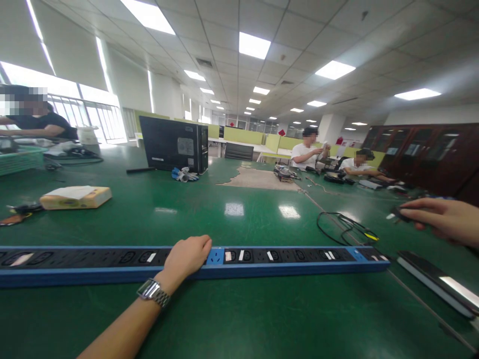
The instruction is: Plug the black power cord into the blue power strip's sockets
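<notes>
A long blue power strip point(254, 270) with black sockets and small white labels lies across the green table. My left hand point(189, 257) is closed over its middle, fingers curled over the far edge, with a metal watch point(153, 292) on the wrist. Off to the right, my right hand point(436, 215) is raised above the table, beyond the strip's right end. Its thumb and fingers pinch a small black plug point(401, 214) with a white tag beside it; the fingers partly cover the plug. A coiled black cable point(339, 227) with a yellow tag lies between the plug and the strip.
A flat dark device point(434, 281) lies at right. Farther back are a tissue pack point(77, 197), a black computer case point(174, 143), blue-grey gloves point(184, 174) and a green basket point(20, 160). Co-workers sit at far left point(41, 117) and far right point(309, 149).
</notes>
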### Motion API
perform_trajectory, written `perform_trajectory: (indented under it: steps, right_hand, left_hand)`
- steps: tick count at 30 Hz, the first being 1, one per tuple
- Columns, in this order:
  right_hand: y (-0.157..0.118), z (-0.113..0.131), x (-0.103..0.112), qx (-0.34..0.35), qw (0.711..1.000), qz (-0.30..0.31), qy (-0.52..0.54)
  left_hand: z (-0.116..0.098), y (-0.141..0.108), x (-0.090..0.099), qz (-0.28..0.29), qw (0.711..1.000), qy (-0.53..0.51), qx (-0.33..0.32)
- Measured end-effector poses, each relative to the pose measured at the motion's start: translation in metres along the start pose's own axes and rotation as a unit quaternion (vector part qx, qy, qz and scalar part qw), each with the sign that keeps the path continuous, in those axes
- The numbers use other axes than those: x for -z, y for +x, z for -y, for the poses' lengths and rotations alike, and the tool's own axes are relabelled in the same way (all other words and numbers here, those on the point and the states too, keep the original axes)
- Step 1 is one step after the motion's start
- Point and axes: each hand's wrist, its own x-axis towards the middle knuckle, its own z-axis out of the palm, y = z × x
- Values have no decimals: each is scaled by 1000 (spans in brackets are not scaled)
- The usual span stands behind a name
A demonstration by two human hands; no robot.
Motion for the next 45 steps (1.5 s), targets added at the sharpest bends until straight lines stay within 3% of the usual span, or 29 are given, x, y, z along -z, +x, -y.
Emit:
perform_trajectory:
  steps: [4,8,11,15,18,28,37,45]
  right_hand:
    - [-8,16,-38,-104,986,60,-116]
    - [-5,27,-73,-83,974,110,-179]
    - [1,15,-94,-51,966,132,-216]
    - [4,-9,-113,-103,948,213,-212]
    - [6,-26,-117,-128,939,232,-218]
    - [27,-87,-111,-155,933,204,-252]
    - [27,-91,-120,-170,934,232,-213]
    - [25,-79,-127,-179,920,230,-260]
  left_hand:
    - [0,1,0,0,1000,1,-4]
    - [0,1,0,3,1000,2,-5]
    - [0,1,0,6,1000,5,-5]
    - [1,1,0,4,1000,9,-9]
    - [1,2,-1,2,1000,5,-10]
    - [2,3,-4,1,1000,6,-4]
    - [1,3,-3,-1,1000,5,-4]
    - [0,3,-2,4,1000,5,2]
